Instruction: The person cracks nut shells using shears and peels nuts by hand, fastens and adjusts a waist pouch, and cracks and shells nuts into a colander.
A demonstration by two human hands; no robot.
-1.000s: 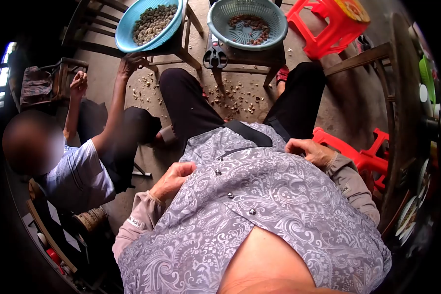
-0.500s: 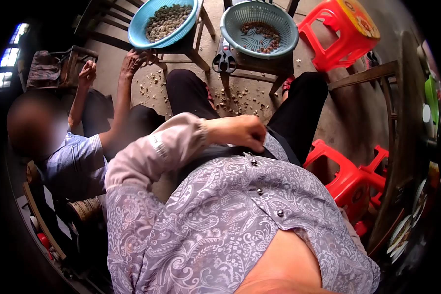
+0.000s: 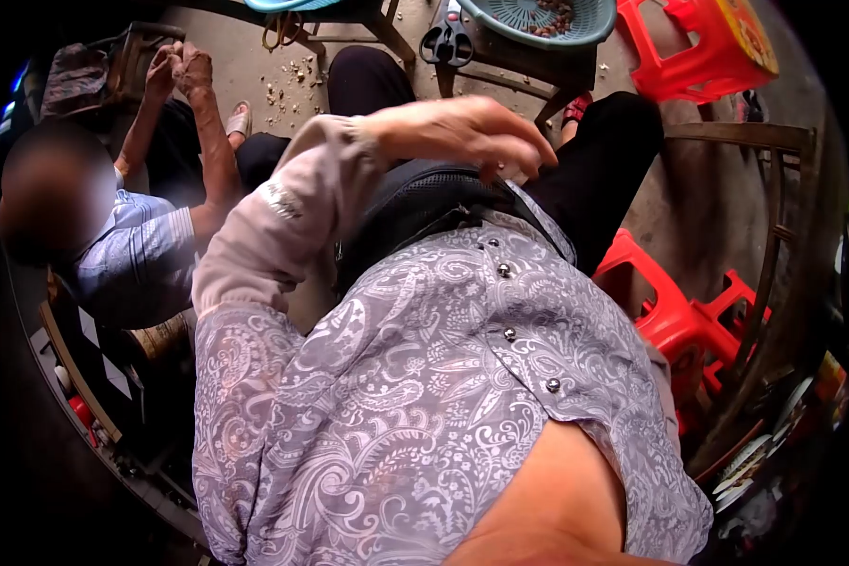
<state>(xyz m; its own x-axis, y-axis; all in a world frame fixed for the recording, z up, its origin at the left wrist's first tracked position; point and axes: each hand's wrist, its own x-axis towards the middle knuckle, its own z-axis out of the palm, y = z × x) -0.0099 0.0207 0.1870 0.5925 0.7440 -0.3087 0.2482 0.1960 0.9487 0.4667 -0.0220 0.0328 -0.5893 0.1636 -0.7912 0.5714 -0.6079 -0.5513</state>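
My left hand (image 3: 467,132), in a pinkish-grey sleeve, is raised over my lap with its fingers stretched out and slightly blurred. I make out nothing held in it. Just below it lies a black zippered bag (image 3: 415,203) at my waist, against my grey paisley shirt (image 3: 424,358). My right hand is out of view. Beyond my knees, a light-blue basket (image 3: 590,33) with small brown pieces stands on a dark wooden stool (image 3: 500,68). Black-handled scissors (image 3: 446,42) rest at that stool's edge.
At the left, a seated co-worker's hands (image 3: 181,71) are close together. Gold-handled scissors (image 3: 281,28) are by a second blue basket (image 3: 288,4). Red plastic stools (image 3: 665,302) stand at the right, another red stool (image 3: 698,57) beyond. Shell bits (image 3: 297,85) litter the floor.
My left hand has risen from my waist and its fingers have unfolded. The view has tilted down, so the baskets sit higher. The co-worker's hands have come together.
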